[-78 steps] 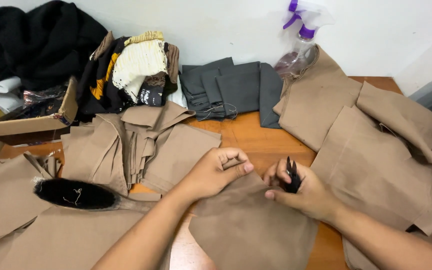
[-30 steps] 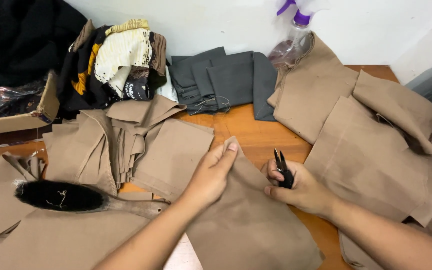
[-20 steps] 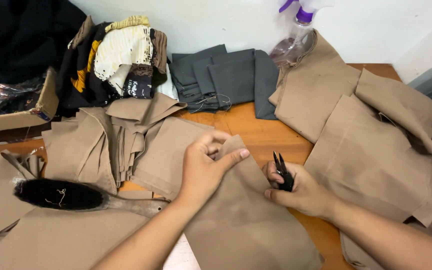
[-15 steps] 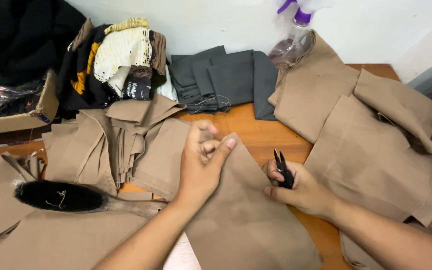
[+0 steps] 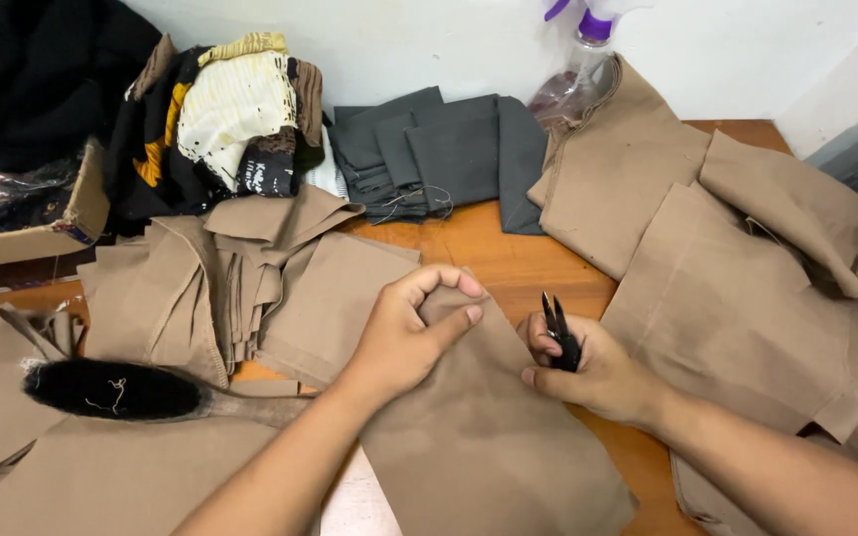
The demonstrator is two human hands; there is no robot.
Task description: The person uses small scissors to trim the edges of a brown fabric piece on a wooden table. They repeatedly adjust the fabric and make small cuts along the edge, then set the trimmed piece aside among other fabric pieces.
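My left hand (image 5: pixel 404 333) pinches the tan fabric piece (image 5: pixel 479 437) at its top; my right hand (image 5: pixel 588 367) grips thread snips (image 5: pixel 560 333) beside it, ready for trimming.

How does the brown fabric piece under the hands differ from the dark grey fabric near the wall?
The brown fabric piece lies as one flat layer; the grey fabric is folded in a stack. The left hand pinches the brown piece's top edge and the right hand, holding black snips, touches it; nothing touches the grey. Both rest on the wooden table.
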